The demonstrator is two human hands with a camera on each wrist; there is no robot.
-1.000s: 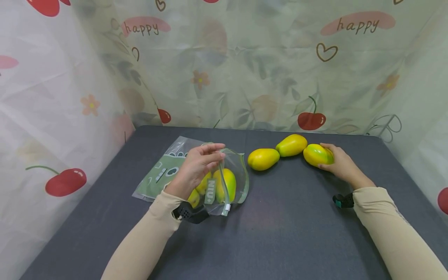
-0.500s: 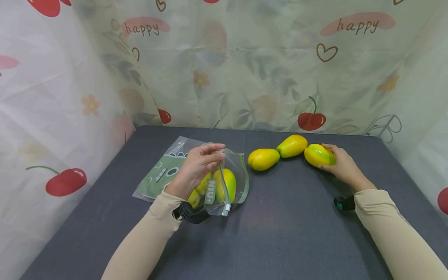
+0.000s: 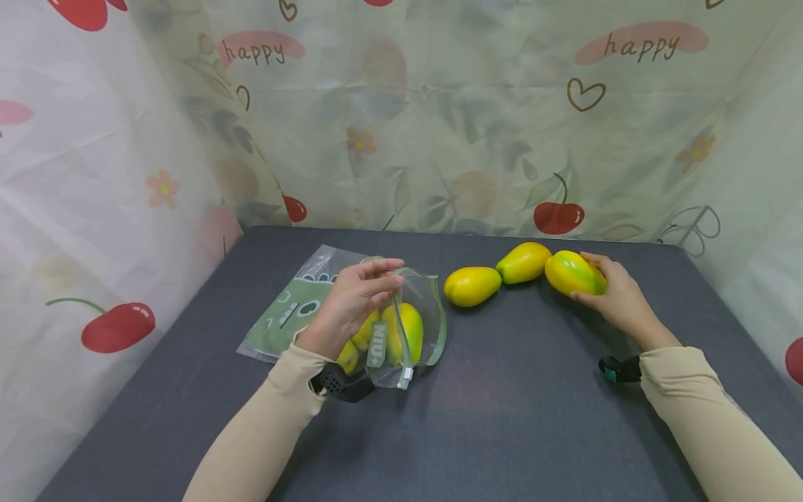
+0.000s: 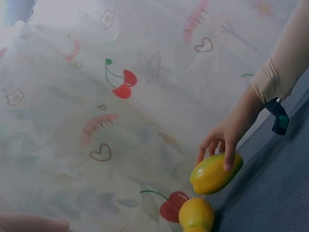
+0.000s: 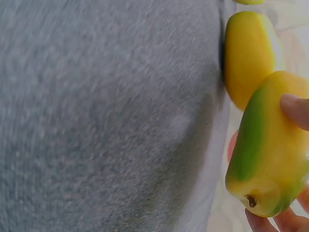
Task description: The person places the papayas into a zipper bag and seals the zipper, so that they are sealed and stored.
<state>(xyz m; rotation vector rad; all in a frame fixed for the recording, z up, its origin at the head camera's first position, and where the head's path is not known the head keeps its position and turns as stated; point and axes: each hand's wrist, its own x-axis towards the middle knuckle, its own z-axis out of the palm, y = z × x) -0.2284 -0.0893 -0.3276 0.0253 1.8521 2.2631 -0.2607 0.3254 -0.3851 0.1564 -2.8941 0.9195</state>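
Yellow-green fruit grasped by right hand, well right of the zip bag, broad tabletop before it, tabletop's far edge behind, left hand pinching the bag's rim, bagged fruits partly hidden.

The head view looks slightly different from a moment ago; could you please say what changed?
The right hand, already gripping the green-yellow fruit, has lifted it slightly and drawn it a little rightward. The left hand and zip bag stayed as they were.
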